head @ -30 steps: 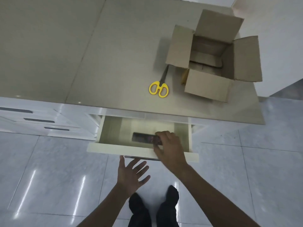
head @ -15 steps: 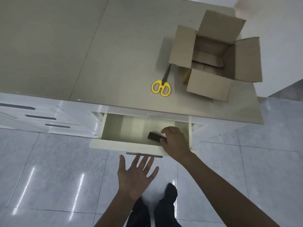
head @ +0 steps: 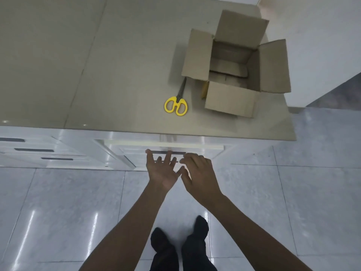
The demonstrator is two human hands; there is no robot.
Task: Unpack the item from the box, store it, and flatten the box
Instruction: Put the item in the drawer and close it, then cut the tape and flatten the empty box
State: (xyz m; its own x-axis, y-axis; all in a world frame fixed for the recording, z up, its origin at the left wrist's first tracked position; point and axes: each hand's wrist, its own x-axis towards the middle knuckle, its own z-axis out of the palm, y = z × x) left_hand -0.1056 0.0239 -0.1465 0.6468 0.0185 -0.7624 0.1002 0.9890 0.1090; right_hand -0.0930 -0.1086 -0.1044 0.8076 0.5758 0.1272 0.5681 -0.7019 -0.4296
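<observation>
Both hands at the drawer (head: 164,147) front, left hand (head: 163,170) fingers spread against the handle, right hand (head: 197,173) loosely open beside it, both empty, box (head: 232,63) open on table (head: 117,65), scissors (head: 176,103) just left of it, item out of sight

Home kitchen: long countertop (head: 117,65), white drawers (head: 35,151), tiled floor (head: 58,202).

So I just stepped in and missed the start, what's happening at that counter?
A person is pressing both hands, left hand and right hand, against the front of a white drawer under the counter; the drawer looks nearly or fully closed. On the counter, the cardboard box stands upright with all flaps open, not flattened yet. Yellow-handled scissors lie beside it.
</observation>
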